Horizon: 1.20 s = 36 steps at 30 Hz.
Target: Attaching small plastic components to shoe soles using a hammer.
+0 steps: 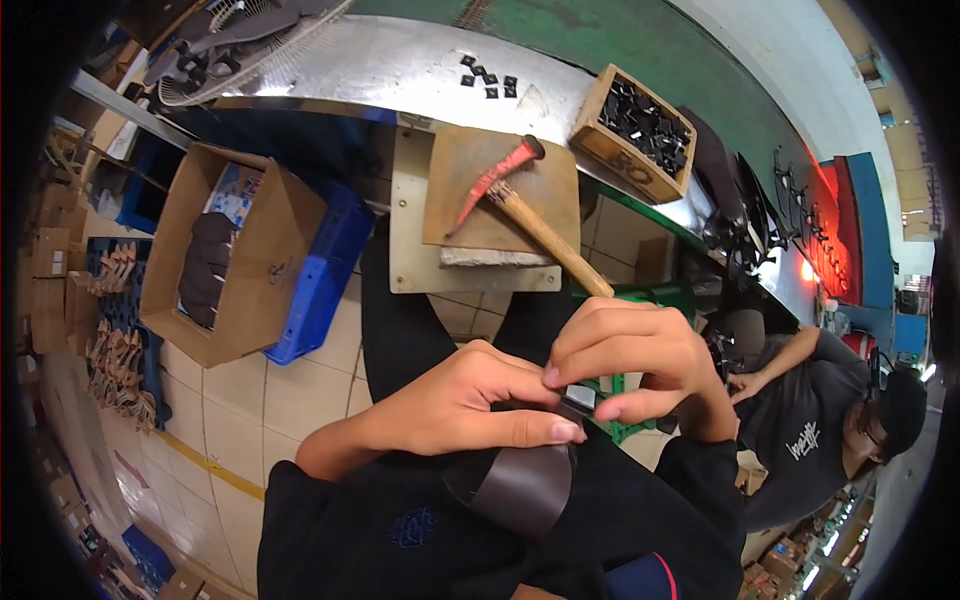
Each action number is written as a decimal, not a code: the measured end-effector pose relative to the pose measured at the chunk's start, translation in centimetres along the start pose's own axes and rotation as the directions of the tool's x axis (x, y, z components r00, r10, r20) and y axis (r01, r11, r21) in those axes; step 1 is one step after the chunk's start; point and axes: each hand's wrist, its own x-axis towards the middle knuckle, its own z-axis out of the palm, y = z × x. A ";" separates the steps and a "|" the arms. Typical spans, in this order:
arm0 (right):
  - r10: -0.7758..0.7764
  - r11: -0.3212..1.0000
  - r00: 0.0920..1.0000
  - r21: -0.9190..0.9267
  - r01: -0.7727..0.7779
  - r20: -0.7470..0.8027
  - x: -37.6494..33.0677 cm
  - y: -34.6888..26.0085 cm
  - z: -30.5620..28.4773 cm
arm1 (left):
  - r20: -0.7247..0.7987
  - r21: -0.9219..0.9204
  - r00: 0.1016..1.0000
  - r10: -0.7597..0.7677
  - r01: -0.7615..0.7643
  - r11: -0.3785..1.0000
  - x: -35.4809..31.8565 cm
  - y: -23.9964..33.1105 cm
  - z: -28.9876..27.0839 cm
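Observation:
My left hand (455,400) pinches a dark brown, leather-like strap piece (525,490) between thumb and fingers; its wide curved end hangs down in front of my dark shirt. Close beside it, my right hand (650,355) has its thumb and fingertips closed around a small buckle-like piece (580,397), black with a pale shiny face. This small piece sits at the upper end of the strap, though fingers partly hide where they meet. Beyond my hands, a hammer (545,225) with a red head and wooden handle lies across a worn brown board (455,155).
Small black square pieces (485,75) lie on the metal bench (400,60). A wooden box (590,110) holds many black parts. Left stand a cardboard box (240,285) with dark pieces and a blue crate (325,285). Another person (810,430) sits at right.

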 end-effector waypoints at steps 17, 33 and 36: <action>-0.131 0.989 0.969 0.097 0.113 0.209 -0.3 -2.3 -0.4 | 0.390 0.061 0.921 -0.026 0.003 0.998 1.3 1.4 0.8; 0.635 0.772 0.070 0.636 -0.008 -0.769 -16.0 1.8 10.4 | -0.163 0.669 0.908 0.386 -0.186 0.720 14.1 -4.1 2.5; 0.471 0.881 -0.232 0.469 0.065 -0.851 -23.0 2.6 9.2 | -0.124 0.532 0.980 0.156 -0.067 0.844 14.4 -5.5 3.8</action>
